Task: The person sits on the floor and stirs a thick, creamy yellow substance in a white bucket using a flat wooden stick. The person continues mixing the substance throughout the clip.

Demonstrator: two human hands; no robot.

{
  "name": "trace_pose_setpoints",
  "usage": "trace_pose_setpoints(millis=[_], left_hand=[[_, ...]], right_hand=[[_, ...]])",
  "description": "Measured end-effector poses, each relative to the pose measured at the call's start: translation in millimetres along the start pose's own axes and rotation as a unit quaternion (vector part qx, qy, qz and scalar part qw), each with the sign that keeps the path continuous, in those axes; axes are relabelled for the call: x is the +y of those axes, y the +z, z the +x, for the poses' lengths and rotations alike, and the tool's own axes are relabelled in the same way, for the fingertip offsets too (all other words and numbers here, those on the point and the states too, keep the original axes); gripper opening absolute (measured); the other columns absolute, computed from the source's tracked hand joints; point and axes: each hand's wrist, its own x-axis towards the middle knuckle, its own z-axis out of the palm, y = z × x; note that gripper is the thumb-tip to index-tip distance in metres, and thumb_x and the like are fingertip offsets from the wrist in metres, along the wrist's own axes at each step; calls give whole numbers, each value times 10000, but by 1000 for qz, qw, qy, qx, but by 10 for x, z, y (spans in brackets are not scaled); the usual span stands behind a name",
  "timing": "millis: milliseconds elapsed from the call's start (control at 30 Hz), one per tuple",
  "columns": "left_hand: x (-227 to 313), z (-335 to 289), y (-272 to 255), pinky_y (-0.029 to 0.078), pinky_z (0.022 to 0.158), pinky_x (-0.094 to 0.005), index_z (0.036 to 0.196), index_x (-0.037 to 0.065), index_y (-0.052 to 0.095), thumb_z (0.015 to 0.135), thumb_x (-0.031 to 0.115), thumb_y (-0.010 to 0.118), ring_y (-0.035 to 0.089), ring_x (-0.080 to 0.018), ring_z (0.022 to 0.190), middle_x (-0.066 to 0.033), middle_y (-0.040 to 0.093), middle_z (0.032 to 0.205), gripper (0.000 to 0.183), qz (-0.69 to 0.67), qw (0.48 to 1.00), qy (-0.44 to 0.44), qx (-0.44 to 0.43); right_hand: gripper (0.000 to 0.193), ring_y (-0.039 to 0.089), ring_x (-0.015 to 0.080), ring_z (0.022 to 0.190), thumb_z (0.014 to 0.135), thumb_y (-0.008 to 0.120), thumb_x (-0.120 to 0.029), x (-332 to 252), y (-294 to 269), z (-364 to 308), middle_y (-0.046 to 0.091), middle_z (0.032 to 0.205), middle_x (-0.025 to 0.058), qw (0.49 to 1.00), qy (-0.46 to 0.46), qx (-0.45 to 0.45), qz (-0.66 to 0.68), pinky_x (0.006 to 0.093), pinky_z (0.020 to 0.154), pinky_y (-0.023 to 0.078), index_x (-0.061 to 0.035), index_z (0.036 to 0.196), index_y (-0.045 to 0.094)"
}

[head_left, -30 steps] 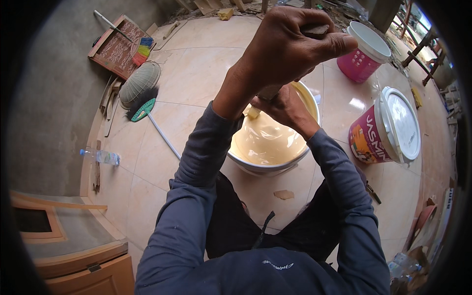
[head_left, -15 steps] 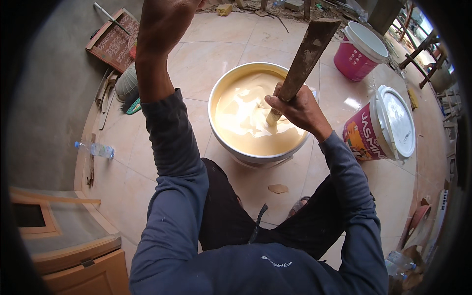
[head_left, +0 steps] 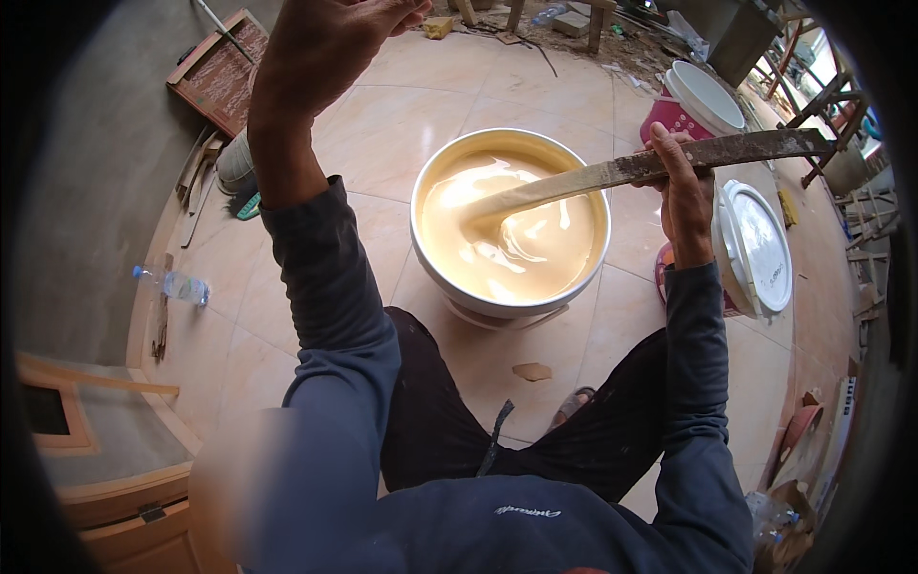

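My right hand (head_left: 687, 196) is wrapped around a long wooden stick (head_left: 755, 147), thumb on top. The stick leans low to the right. Its cream-coated lower end dips into thick cream paint (head_left: 550, 249), and its dark upper end reaches past my hand. The paint sits in a large white bucket (head_left: 415, 234) in front of my knees; swirls show around the stick. Up at the top left, my left hand (head_left: 320, 57) is raised with its fingers curled in, partly cut off by the picture's edge. Whether it holds anything is hidden.
A pink-and-white bucket (head_left: 703, 100) stands at the far right, with a lidded bucket (head_left: 755, 249) nearer, behind my right hand. A plastic bottle (head_left: 185, 287) lies at left by the wall. Debris and wooden legs (head_left: 595, 29) line the far side.
My right hand has moved right, and the stick has swung from steep to a low rightward slant, showing its coated lower part. My left hand stays raised, slightly lower and farther left.
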Motion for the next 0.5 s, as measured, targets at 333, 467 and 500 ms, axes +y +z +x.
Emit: trace_pose_setpoints(millis=[333, 467, 500], left_hand=[[21, -136, -77, 567, 704, -286, 1012, 38, 729, 1014, 360, 704, 670, -135, 737, -57, 708, 800, 322, 25, 1000, 13, 5], [-146, -106, -226, 559, 759, -276, 1112, 37, 749, 990, 441, 728, 688, -131, 801, -49, 727, 866, 422, 13, 999, 14, -30], [-178, -107, -268, 560, 810, -272, 1148, 38, 752, 987, 457, 726, 701, -138, 859, -53, 745, 916, 449, 20, 999, -5, -46]], right_hand=[[253, 555, 62, 696, 962, 751, -201, 576, 218, 217, 617, 706, -19, 979, -73, -99, -162, 290, 640, 469, -41, 782, 673], [250, 536, 73, 676, 947, 724, -174, 804, 297, 113, 564, 685, -15, 961, -8, -137, -241, 303, 621, 460, -29, 778, 611], [247, 532, 73, 668, 945, 723, -168, 820, 314, 49, 561, 689, -14, 959, -6, -156, -234, 302, 613, 456, -30, 778, 605]])
